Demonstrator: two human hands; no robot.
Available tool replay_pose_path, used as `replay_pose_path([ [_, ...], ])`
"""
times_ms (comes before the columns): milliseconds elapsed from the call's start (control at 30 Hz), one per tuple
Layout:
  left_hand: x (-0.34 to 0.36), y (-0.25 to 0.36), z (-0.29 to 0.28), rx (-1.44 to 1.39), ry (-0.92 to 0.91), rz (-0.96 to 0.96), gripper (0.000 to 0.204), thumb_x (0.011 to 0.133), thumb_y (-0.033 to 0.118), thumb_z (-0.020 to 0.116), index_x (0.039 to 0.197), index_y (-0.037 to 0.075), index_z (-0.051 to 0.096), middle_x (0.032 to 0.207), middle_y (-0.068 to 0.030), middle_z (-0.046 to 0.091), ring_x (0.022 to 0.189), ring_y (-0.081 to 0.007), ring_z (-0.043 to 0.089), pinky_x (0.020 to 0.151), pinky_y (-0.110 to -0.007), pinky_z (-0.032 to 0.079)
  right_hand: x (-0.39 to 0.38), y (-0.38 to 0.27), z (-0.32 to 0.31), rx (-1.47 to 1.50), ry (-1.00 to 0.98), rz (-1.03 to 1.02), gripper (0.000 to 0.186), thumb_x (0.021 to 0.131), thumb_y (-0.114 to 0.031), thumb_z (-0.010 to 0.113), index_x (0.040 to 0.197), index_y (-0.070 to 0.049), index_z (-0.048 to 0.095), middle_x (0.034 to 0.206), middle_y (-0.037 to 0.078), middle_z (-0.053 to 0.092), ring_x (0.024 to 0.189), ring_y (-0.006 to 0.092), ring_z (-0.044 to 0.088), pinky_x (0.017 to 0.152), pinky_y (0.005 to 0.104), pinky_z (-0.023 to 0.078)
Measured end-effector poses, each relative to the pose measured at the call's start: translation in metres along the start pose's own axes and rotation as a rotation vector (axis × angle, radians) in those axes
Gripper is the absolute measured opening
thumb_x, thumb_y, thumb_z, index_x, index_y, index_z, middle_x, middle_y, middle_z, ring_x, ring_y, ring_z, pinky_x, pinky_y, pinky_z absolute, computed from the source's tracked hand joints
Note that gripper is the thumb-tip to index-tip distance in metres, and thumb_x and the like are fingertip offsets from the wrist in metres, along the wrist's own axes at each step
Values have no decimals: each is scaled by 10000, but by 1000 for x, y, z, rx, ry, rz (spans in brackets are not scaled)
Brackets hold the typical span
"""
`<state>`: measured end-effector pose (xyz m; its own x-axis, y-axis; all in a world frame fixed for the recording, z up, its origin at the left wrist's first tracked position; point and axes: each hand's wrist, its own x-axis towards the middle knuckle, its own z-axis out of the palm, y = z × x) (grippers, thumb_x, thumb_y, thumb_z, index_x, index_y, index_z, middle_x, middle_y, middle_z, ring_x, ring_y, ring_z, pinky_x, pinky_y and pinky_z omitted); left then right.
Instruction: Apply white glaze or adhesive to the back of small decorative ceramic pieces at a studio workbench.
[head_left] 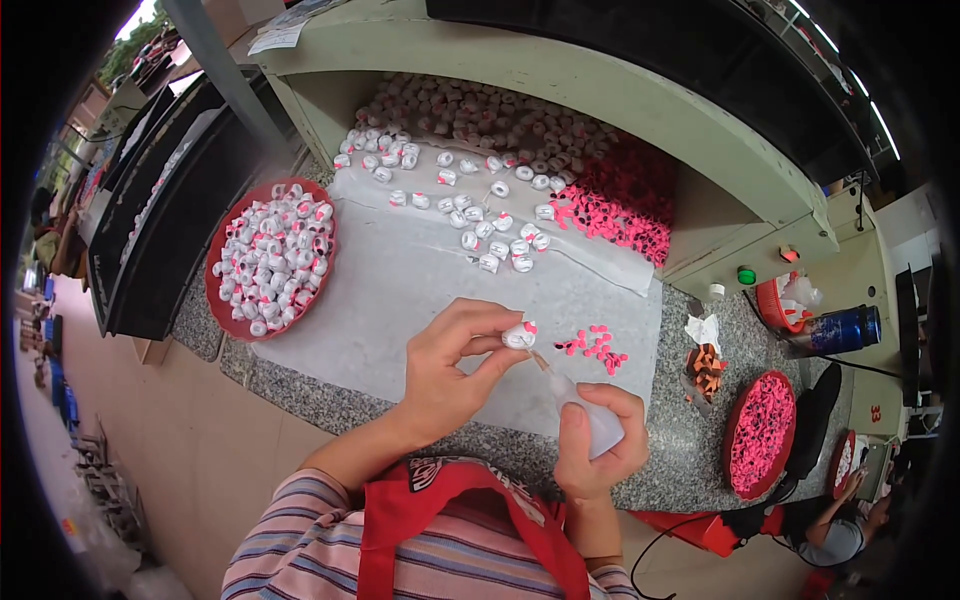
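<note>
My left hand (450, 370) pinches a small white round piece with a pink bit (519, 334) between thumb and fingers, above a sheet of white paper (360, 330). My right hand (600, 450) is closed round a translucent squeeze bottle (590, 420), whose narrow tip is at or just below that piece; whether it touches is too small to tell. Small pink pieces (605, 350) lie on the paper to the right. Many similar white pieces (500, 228) lie scattered farther back, and a red round tray (216, 280) at the left holds a heap of them.
A pale green cabinet (540, 50) overhangs the back of the granite worktop (680, 450). Black racks (140, 250) stand left. At right are a tray of pink pieces (735, 470), orange bits (707, 370), a red basket (775, 305) and a blue bottle (845, 325). Another person (840, 535) is at lower right.
</note>
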<state>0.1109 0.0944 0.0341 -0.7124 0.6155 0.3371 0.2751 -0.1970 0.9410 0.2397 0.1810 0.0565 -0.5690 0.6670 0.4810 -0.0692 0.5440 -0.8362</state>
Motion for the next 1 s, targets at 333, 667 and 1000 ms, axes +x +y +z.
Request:
replay_pose_path([
  [333, 0, 0, -4, 163, 4, 124, 292, 692, -121, 621, 969, -44, 571, 999, -153, 532, 881, -198, 584, 739, -277, 540, 6, -4, 1, -31, -69, -82, 146, 698, -50, 611, 827, 0, 566, 748, 101, 619, 642, 167, 597, 599, 251, 464],
  [667, 2, 4, -4, -324, 4, -285, 295, 723, -127, 589, 1010, -78, 540, 1022, -148, 549, 927, -209, 581, 811, -294, 505, 3, -2, -2, -42, 0, -53, 127, 718, -77, 608, 819, -7, 571, 756, 90, 611, 642, 153, 582, 593, 250, 458],
  [1000, 4, 8, -8, -393, -36, -358, 308, 717, -122, 597, 1015, -73, 537, 1027, -144, 560, 944, -211, 579, 814, -297, 499, 7, 3, -6, -80, -15, -147, 201, 660, -16, 639, 840, -2, 549, 723, 97, 626, 555, 191, 604, 510, 255, 462],
])
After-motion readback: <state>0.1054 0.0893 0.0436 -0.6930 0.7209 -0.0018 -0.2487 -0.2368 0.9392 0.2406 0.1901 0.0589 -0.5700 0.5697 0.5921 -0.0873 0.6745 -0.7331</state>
